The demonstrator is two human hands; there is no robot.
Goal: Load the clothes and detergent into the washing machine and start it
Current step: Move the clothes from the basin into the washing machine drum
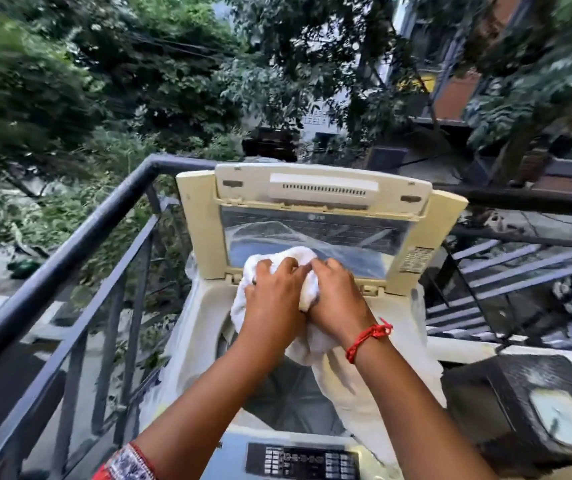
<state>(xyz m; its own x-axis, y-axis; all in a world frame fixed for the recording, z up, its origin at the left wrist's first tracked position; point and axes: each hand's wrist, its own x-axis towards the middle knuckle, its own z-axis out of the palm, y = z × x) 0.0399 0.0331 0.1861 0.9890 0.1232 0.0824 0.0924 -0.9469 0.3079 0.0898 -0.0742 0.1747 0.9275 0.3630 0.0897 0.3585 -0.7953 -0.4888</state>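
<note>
Both hands hold a bunched white cloth above the open drum of the top-loading washing machine. The left hand and right hand sit side by side, fingers curled tight into the fabric, and a loose end trails down over the machine's right rim. The lid stands upright behind the cloth. The control panel lies at the machine's near edge. A dark railing runs left of the machine.
</note>
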